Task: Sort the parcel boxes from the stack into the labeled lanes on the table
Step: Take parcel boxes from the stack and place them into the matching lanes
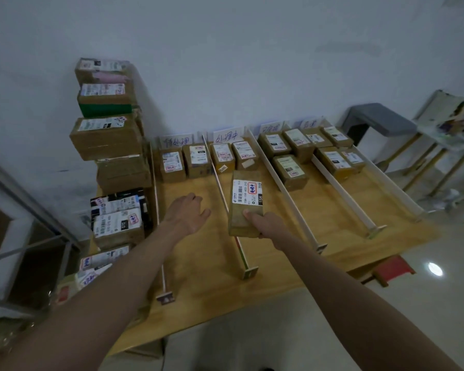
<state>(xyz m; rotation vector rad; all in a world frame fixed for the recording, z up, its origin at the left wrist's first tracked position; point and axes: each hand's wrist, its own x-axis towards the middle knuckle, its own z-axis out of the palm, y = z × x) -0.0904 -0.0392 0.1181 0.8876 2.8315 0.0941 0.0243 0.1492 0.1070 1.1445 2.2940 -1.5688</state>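
While the left hand [189,211] hovers w/ fingers relaxed & holding nothing above the 1st lane, the right hand [265,226] grips the near end of a labeled parcel box [245,206] above the 2nd lane of the bench [279,266], the stack [110,145] standing at far left.

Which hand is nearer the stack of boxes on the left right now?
Left. The left hand hovers open over the first lane, just right of the stack. The right hand is farther right, over the second lane, gripping a parcel box.
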